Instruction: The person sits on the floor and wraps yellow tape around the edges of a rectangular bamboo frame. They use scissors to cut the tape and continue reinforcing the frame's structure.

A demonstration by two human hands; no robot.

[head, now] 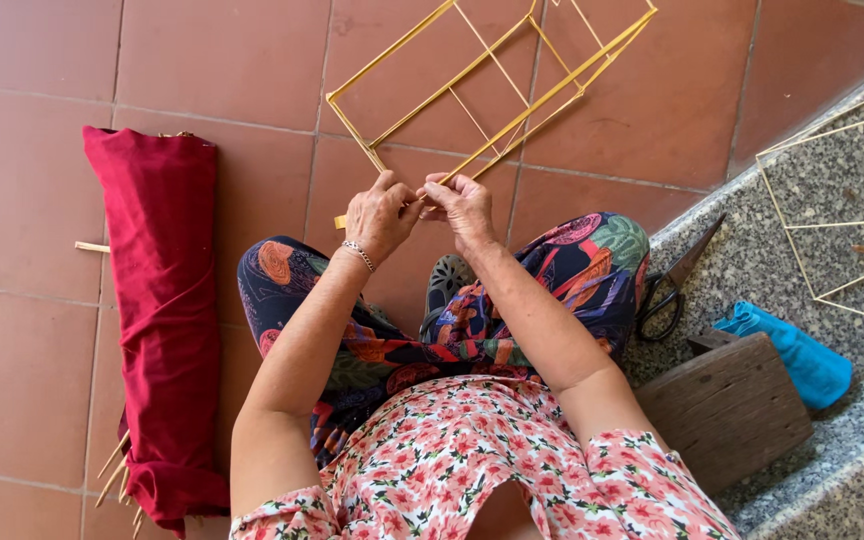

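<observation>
A frame of thin yellow bamboo sticks (492, 80) stretches away from me over the red floor tiles. My left hand (380, 215), with a bracelet at the wrist, pinches the frame's near corner. Beside it and touching it, my right hand (460, 208) grips the same joint. Both hands are closed on the sticks above my knees, which are covered by patterned trousers (572, 275).
A red cloth bundle (157, 310) with stick ends poking out lies at the left. On the grey stone step (852, 470) at the right are black scissors (664, 295), a wooden block (727, 405), a blue cloth (792, 350) and another stick frame (842, 210).
</observation>
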